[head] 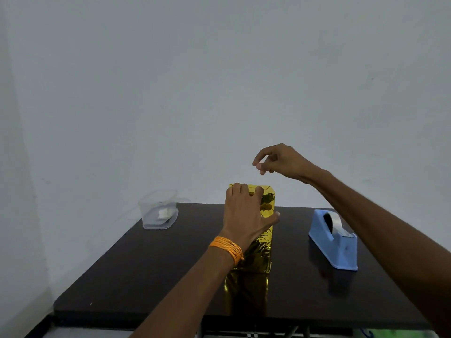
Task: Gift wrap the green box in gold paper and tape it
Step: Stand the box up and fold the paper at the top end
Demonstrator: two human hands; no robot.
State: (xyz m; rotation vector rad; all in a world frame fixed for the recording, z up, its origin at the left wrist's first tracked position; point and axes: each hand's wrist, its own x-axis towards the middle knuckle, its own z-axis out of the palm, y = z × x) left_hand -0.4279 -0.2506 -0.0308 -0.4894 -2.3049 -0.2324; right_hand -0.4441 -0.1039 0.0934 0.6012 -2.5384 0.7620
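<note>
The box (262, 242) stands upright in the middle of the dark table (151, 272), fully covered in shiny gold paper; no green shows. My left hand (246, 213) grips its top, fingers curled over the upper edge and thumb pressed against the right side. My right hand (275, 159) hovers above and to the right of the box, clear of it. Its fingers are curled, with thumb and forefinger tips close together. I can see nothing between them.
A blue tape dispenser (334, 242) sits on the table to the right of the box, a strip of tape at its cutter. A clear plastic container (158, 211) with something white inside stands at the back left. A plain wall lies behind.
</note>
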